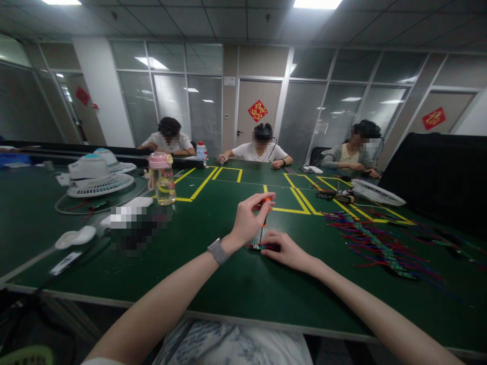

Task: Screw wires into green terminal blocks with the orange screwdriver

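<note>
My left hand [249,219] is closed around an orange-handled screwdriver [265,209], held upright with its thin shaft pointing down. The tip meets a small green circuit board [257,248] lying on the green table [236,284]. My right hand [287,249] rests on the table with its fingers pressed on the board's right end, pinning it. A grey watch sits on my left wrist.
A pile of boards with red and blue wires [376,243] lies to the right. White fans [97,177] and a pink-lidded bottle [162,177] stand at left, a fan grille [376,192] at right. Three people sit across the table. Yellow tape lines mark the tabletop.
</note>
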The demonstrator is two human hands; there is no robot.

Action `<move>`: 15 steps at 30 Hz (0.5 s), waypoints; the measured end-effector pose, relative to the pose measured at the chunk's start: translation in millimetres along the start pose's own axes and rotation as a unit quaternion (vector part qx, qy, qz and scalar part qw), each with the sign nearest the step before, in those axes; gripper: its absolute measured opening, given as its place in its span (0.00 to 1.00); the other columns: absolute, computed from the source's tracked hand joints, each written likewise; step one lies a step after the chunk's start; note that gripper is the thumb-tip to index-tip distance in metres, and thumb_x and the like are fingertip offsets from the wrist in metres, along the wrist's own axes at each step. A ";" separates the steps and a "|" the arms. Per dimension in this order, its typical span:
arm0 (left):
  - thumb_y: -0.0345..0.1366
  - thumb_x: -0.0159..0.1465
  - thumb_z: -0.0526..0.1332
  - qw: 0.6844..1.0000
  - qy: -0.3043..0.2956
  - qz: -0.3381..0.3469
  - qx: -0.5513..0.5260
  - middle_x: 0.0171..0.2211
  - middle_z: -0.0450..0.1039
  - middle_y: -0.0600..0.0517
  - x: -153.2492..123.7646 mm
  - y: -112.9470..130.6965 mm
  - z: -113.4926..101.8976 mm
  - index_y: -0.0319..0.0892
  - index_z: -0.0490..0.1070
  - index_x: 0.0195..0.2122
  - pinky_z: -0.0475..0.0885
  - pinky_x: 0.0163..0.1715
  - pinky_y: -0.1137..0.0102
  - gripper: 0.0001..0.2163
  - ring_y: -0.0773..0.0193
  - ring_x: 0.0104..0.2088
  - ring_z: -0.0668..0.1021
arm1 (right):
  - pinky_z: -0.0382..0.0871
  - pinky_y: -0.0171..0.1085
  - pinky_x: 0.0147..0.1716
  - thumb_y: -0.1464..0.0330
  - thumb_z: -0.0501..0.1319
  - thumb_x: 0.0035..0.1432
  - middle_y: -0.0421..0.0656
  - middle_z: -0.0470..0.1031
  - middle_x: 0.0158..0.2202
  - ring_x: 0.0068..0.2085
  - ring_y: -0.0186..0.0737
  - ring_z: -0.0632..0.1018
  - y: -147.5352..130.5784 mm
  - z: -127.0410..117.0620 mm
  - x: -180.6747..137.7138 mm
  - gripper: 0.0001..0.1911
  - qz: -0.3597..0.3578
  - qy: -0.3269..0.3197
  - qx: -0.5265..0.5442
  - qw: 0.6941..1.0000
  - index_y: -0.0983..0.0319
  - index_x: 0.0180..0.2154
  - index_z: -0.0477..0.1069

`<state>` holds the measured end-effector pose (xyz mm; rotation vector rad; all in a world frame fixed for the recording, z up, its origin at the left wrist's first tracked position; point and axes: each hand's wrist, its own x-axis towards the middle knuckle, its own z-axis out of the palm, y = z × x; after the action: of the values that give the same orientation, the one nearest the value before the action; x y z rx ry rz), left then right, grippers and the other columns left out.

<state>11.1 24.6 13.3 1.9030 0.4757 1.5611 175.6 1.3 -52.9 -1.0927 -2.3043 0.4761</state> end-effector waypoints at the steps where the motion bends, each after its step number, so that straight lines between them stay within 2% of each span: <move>1: 0.34 0.66 0.58 1.000 0.004 0.003 0.010 0.44 0.77 0.48 0.1 0.0 -0.1 0.41 0.76 0.46 0.77 0.36 0.72 0.10 0.63 0.39 0.81 | 0.69 0.37 0.38 0.70 0.64 0.58 0.44 0.75 0.36 0.35 0.40 0.75 -0.4 -0.2 0.0 0.08 0.000 0.000 0.000 1.000 0.62 0.40 0.79; 8: 0.34 0.61 0.65 0.993 0.039 0.032 0.103 0.34 0.69 0.52 0.3 1.7 -2.1 0.42 0.75 0.35 0.72 0.31 0.75 0.03 0.67 0.35 0.74 | 0.68 0.36 0.36 0.70 0.64 0.58 0.44 0.74 0.35 0.35 0.40 0.75 0.5 -0.1 -0.1 0.07 0.003 0.001 -0.005 1.000 0.62 0.39 0.79; 11: 0.35 0.66 0.59 0.992 0.037 0.043 0.112 0.36 0.70 0.51 0.1 3.2 -3.2 0.42 0.75 0.36 0.72 0.34 0.74 0.06 0.66 0.37 0.74 | 0.68 0.36 0.36 0.70 0.64 0.58 0.44 0.74 0.35 0.35 0.40 0.75 1.3 0.5 0.0 0.08 0.005 -0.002 -0.003 1.000 0.62 0.40 0.79; 15: 0.33 0.70 0.51 0.994 0.020 0.049 0.100 0.40 0.74 0.49 0.1 2.9 -3.8 0.42 0.75 0.42 0.72 0.40 0.70 0.12 0.64 0.40 0.77 | 0.68 0.37 0.39 0.71 0.64 0.58 0.45 0.75 0.36 0.37 0.41 0.76 0.6 0.3 0.1 0.08 0.002 -0.001 0.000 1.000 0.62 0.40 0.79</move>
<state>7.1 23.4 15.7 2.0757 0.5825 1.6705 175.6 1.7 -53.4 -1.0976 -2.3039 0.4793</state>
